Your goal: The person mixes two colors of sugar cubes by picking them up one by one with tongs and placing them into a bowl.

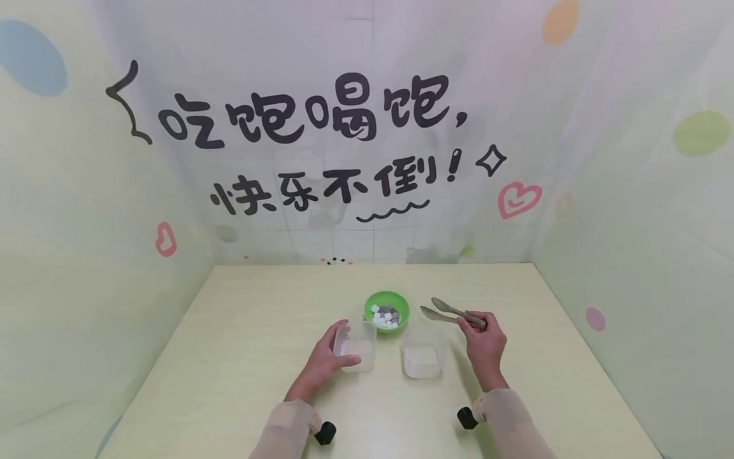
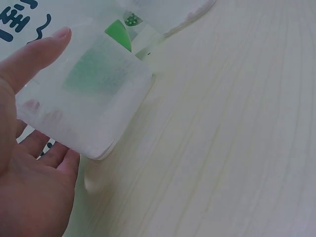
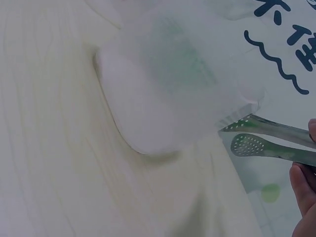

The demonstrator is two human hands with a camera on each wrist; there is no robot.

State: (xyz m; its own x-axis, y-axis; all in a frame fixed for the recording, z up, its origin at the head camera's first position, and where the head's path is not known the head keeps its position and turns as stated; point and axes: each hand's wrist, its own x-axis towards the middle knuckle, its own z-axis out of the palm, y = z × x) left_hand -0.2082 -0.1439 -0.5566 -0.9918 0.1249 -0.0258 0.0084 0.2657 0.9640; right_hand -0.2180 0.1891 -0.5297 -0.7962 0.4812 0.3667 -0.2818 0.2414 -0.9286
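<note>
My left hand [image 1: 323, 362] grips the left clear plastic container [image 1: 358, 363] by its side, thumb across the near face and fingers round the far left. The left wrist view shows the thumb along the frosted wall [image 2: 106, 113]. In my right hand [image 1: 487, 344] is a pair of metal tongs [image 1: 441, 315], held above the table with the tips apart and pointing left. Small holes dot the tong tips [image 3: 249, 144]. A second clear container [image 1: 423, 366] stands between the hands. Behind both containers, a green bowl [image 1: 388, 296] holds white and grey cubes [image 1: 387, 315].
Everything stands on a pale wood-grain table [image 1: 229, 357]. Printed fabric walls [image 1: 344, 38] with dark lettering close in the back and both sides. A black cuff device hangs by each wrist, the left one [image 1: 325, 433] low and the right one [image 1: 467, 418] nearby.
</note>
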